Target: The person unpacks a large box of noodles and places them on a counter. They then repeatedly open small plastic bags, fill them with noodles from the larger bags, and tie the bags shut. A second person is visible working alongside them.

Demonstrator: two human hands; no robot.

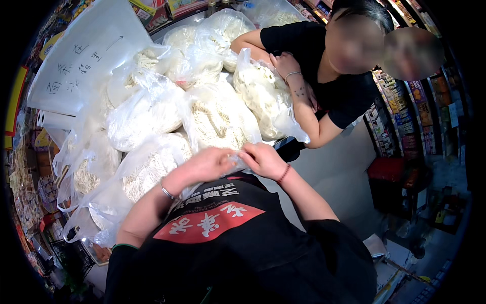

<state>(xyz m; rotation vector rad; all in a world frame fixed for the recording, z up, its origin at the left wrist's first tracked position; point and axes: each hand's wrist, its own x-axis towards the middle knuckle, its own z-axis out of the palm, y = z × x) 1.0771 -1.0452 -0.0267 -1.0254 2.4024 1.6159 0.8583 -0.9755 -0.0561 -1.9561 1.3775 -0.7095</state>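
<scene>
My left hand [212, 163] and my right hand [264, 160] meet at the front edge of a heap of bagged noodles. Between them the fingers of both pinch a bunched piece of clear plastic [238, 164]; whether it belongs to a bag is hard to tell. Just beyond lies a clear bag of pale noodles [218, 117], its strands showing through. Under my left forearm spreads another bag of thin white noodles [152, 167]. A bag of wider, flat noodles [262, 97] rests farther back on the right.
A person in black [300, 41] leans on the far right of the heap, arms folded. A white sign with handwriting [87, 57] stands at back left, above a plastic roll [57, 119]. Shelves of packaged goods [414, 98] line the right side, past the grey floor [334, 171].
</scene>
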